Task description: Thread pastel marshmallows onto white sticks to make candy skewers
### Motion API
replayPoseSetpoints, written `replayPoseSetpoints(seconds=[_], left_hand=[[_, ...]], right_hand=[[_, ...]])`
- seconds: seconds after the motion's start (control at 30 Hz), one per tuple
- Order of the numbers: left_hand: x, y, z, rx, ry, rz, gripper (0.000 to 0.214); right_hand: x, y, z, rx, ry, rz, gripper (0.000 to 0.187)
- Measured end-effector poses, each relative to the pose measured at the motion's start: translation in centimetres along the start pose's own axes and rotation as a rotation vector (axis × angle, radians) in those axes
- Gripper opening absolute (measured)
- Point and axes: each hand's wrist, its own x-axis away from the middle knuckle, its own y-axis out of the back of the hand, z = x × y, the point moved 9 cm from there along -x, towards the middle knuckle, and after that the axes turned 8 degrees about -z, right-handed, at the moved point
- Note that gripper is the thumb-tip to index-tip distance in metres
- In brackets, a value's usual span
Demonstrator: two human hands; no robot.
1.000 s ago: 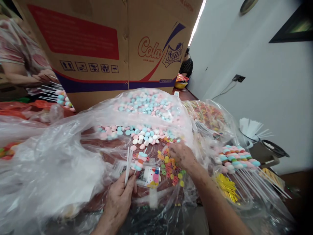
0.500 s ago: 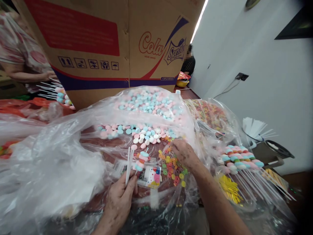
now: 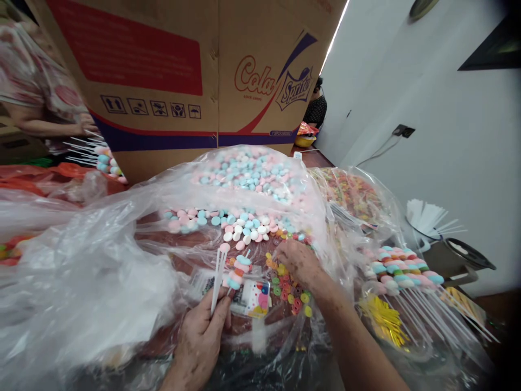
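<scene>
Left hand (image 3: 201,336) nearest, clenched round white sticks (image 3: 217,274) held upright, plus candy-threaded stick (image 3: 238,269) leaning right. Right hand (image 3: 299,263) just beyond, palm down on loose ring candies (image 3: 291,290) spread over clear plastic sheet (image 3: 93,271). Fingertips curled into candies, pinch hidden: cannot tell if anything held. Gold ties (image 3: 382,320) and finished skewers (image 3: 401,269) to right. Farther: loose pastel discs (image 3: 244,225), bagged discs (image 3: 252,171), cardboard box (image 3: 183,70). Another person's hand (image 3: 87,124) far left.
</scene>
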Motion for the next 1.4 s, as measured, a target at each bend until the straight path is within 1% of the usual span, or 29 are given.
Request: replayPoseSetpoints(seconds=[0.13, 0.27, 0.33, 0.4, 0.5, 0.63, 0.77, 0.83, 0.9, 1.03, 1.13, 1.27, 1.4], left_hand=[[-0.1, -0.1, 0.6, -0.008, -0.007, 0.0, 0.029], [-0.1, -0.1, 0.7, -0.023, -0.022, 0.006, 0.029], [0.0, -0.1, 0.6, -0.037, -0.023, 0.014, 0.029], [0.0, -0.1, 0.6, -0.036, -0.013, 0.014, 0.03], [0.0, -0.1, 0.5, -0.031, 0.004, 0.013, 0.03], [0.0, -0.1, 0.6, -0.016, -0.005, 0.008, 0.03], [0.0, 0.0, 0.7, -0.023, -0.011, 0.012, 0.029], [0.0, 0.1, 0.6, -0.029, -0.015, 0.006, 0.03], [0.0, 0.1, 0.3, -0.031, -0.018, 0.006, 0.03], [0.2, 0.2, -0.3, -0.011, -0.002, -0.03, 0.026], [0.3, 0.2, -1.0, 0.02, -0.013, -0.04, 0.026], [0.3, 0.2, -1.1, 0.039, -0.018, -0.04, 0.025], [0.1, 0.1, -0.7, 0.02, -0.029, -0.014, 0.028]], right_hand=[[1.0, -0.1, 0.6, 0.052, 0.037, -0.047, 0.019], [1.5, 0.1, 0.5, -0.05, 0.04, -0.097, 0.019], [1.5, 0.1, 0.6, -0.087, 0.053, -0.091, 0.02], [1.3, 0.1, 0.5, -0.021, 0.042, -0.083, 0.023], [1.0, 0.6, -0.3, 0.111, -0.021, -0.1, 0.024], [0.3, 1.5, -0.8, 0.017, -0.012, -0.115, 0.023], [-0.8, 2.6, -1.3, -0.027, -0.029, -0.173, 0.022], [-1.5, 2.4, -1.2, -0.04, -0.051, -0.162, 0.022], [-2.2, 1.7, -0.9, -0.027, -0.062, -0.125, 0.022], [-3.1, 0.0, -0.1, 0.06, -0.048, -0.016, 0.023], [-3.3, -0.5, 0.0, 0.106, -0.054, 0.018, 0.023], [-2.9, -0.2, 0.0, 0.141, -0.068, 0.001, 0.018], [-2.2, 0.6, 0.7, 0.068, -0.037, -0.117, 0.011]])
